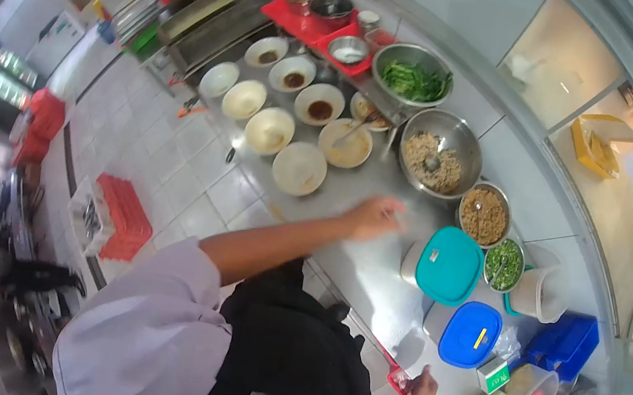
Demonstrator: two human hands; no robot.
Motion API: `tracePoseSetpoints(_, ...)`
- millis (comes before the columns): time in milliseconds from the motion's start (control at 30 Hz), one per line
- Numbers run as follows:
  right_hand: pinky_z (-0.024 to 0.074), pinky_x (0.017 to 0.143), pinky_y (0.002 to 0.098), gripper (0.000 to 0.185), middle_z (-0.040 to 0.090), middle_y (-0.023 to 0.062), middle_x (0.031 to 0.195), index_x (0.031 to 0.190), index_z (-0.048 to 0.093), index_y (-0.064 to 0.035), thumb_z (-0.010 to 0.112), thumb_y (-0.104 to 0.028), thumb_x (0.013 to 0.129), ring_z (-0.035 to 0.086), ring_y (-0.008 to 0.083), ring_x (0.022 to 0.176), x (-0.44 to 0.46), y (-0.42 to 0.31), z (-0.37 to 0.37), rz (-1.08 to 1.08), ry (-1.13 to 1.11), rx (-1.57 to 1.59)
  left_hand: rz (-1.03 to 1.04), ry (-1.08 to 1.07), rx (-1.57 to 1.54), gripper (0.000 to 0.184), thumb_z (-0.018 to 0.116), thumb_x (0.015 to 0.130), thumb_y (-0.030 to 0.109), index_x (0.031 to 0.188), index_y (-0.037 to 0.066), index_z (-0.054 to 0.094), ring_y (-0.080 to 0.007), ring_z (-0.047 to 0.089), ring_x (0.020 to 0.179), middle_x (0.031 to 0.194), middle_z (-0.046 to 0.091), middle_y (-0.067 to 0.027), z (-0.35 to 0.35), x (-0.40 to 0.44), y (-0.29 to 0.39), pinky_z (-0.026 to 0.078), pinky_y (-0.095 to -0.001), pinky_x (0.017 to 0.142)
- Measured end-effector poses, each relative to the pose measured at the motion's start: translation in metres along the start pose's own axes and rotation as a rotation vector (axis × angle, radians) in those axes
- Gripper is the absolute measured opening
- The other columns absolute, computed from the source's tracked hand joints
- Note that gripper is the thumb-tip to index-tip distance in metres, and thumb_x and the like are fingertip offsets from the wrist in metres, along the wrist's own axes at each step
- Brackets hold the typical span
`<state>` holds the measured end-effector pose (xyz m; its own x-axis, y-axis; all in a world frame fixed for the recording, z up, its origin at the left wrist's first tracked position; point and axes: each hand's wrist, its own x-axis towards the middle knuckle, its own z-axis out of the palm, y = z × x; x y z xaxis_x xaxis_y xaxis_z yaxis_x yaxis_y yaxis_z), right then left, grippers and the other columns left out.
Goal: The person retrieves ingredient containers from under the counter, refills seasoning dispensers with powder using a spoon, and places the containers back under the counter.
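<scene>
My left hand [374, 218] is stretched out over the steel table [356, 260], slightly blurred, fingers loosely apart and nothing seen in them. It is between the bowls and a tub with a teal lid [449, 265]. My right hand [422, 390] is low by the table's near edge, below a tub with a blue lid [470, 335]; its fingers are too small and turned to read. Several white bowls stand in rows, some with dark sauce [320, 111]; one bowl [345, 143] has a spoon in it. Steel bowls hold minced filling [447, 170], brown crumbly topping [484, 214] and chopped green onion [503, 264].
A steel bowl of leafy greens [415, 79] and red trays [301, 21] with small bowls line the wall. At right are a blue bin [563, 343], a small green-and-white box [494, 374] and clear containers [532, 391]. Red crates [123, 218] stand on the tiled floor. A person [15, 273] is at far left.
</scene>
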<state>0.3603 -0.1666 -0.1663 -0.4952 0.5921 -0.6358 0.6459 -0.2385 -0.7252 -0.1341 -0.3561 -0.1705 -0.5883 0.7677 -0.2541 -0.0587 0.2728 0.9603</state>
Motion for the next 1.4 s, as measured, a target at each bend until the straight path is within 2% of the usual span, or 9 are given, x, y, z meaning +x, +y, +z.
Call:
tracePoseSetpoints(67,0.0524,0.070,0.0324,0.054,0.067,0.0075,0.071,0.079,0.064,-0.0024,0.058,-0.043,0.115,0.065,0.0180,0.065,-0.020,-0.026,0.044,0.108,-0.026,-0.052,0.408,0.243,0.307,0.027,0.079,0.098,0.017,0.124,0.008,0.075,-0.0184,0.073,0.108,0.115,0.078,-0.0049,-0.114,0.033,0.040,0.057,-0.0394,0.095)
tracePoseSetpoints(133,0.0517,0.070,0.0327,0.051,0.063,0.0056,0.069,0.078,0.060,-0.0042,0.060,-0.039,0.114,0.067,0.0181,0.067,-0.025,-0.046,0.083,0.012,-0.036,-0.131,0.439,0.396,0.237,0.029,0.077,0.096,0.006,0.125,0.007,0.074,-0.0197,0.073,0.108,0.113,0.078,-0.0095,-0.227,0.094,0.076,0.057,-0.0387,0.097)
tracePoseSetpoints(200,0.0516,0.071,0.0327,0.046,0.062,0.0046,0.069,0.079,0.059,-0.0047,0.062,-0.035,0.114,0.068,0.0177,0.070,-0.022,-0.073,0.119,-0.075,-0.019,-0.165,0.452,0.580,0.857,0.049,0.086,0.089,0.014,0.134,0.005,0.069,-0.0339,0.071,0.116,0.121,0.074,-0.0185,-0.315,0.130,0.145,0.055,-0.0468,0.105)
tracePoseSetpoints(333,0.0514,0.077,0.0319,0.032,0.066,0.0048,0.081,0.089,0.061,-0.0031,0.064,-0.024,0.113,0.067,0.0147,0.080,-0.019,-0.137,0.183,-0.210,0.122,-0.142,0.350,0.500,1.214,0.078,0.093,0.082,0.027,0.148,0.005,0.060,-0.0469,0.066,0.125,0.137,0.069,-0.0267,-0.447,0.250,0.151,0.052,-0.0518,0.109)
tracePoseSetpoints(467,0.0533,0.081,0.0316,0.026,0.070,0.0060,0.087,0.097,0.065,-0.0007,0.064,-0.021,0.112,0.069,0.0151,0.085,-0.024,-0.159,0.219,-0.227,0.208,-0.140,0.241,0.287,1.215,0.080,0.095,0.078,0.036,0.146,0.010,0.063,-0.0472,0.064,0.130,0.141,0.070,-0.0227,-0.486,0.310,0.134,0.051,-0.0510,0.112)
tracePoseSetpoints(633,0.0554,0.078,0.0341,0.023,0.074,0.0092,0.086,0.101,0.070,0.0008,0.064,-0.020,0.111,0.073,0.0169,0.086,-0.036,-0.176,0.239,-0.205,0.240,-0.210,0.016,0.338,1.421,0.081,0.091,0.076,0.056,0.146,0.022,0.068,-0.0417,0.063,0.135,0.146,0.071,-0.0085,-0.460,0.290,0.150,0.045,-0.0655,0.110)
tracePoseSetpoints(733,0.0567,0.079,0.0394,0.022,0.075,0.0159,0.087,0.101,0.069,0.0042,0.066,-0.017,0.108,0.074,0.0244,0.082,-0.031,-0.183,0.246,-0.219,0.271,-0.206,0.162,0.404,1.449,0.079,0.092,0.075,0.058,0.143,0.023,0.071,-0.0373,0.061,0.138,0.145,0.072,-0.0059,-0.466,0.297,0.138,0.038,-0.0676,0.111)
tracePoseSetpoints(1200,0.0567,0.088,0.0371,0.017,0.075,0.0123,0.094,0.107,0.072,0.0028,0.079,-0.011,0.099,0.074,0.0250,0.092,-0.010,-0.306,0.294,-0.515,0.076,-0.123,0.527,0.217,1.099,0.066,0.098,0.075,0.031,0.130,0.005,0.071,-0.0338,0.070,0.119,0.126,0.073,-0.0143,-0.441,0.195,0.236,0.055,-0.0438,0.102)
tracePoseSetpoints(1400,0.0486,0.113,0.0457,0.084,0.057,0.0190,0.149,0.156,0.049,-0.0054,0.093,-0.023,0.087,0.060,0.0342,0.135,0.023,-0.398,0.334,-1.019,0.015,-0.145,0.511,-0.167,0.896,0.067,0.099,0.073,0.024,0.130,0.004,0.069,-0.0281,0.067,0.114,0.120,0.065,-0.0089,-0.318,0.043,0.270,0.054,-0.0406,0.101)
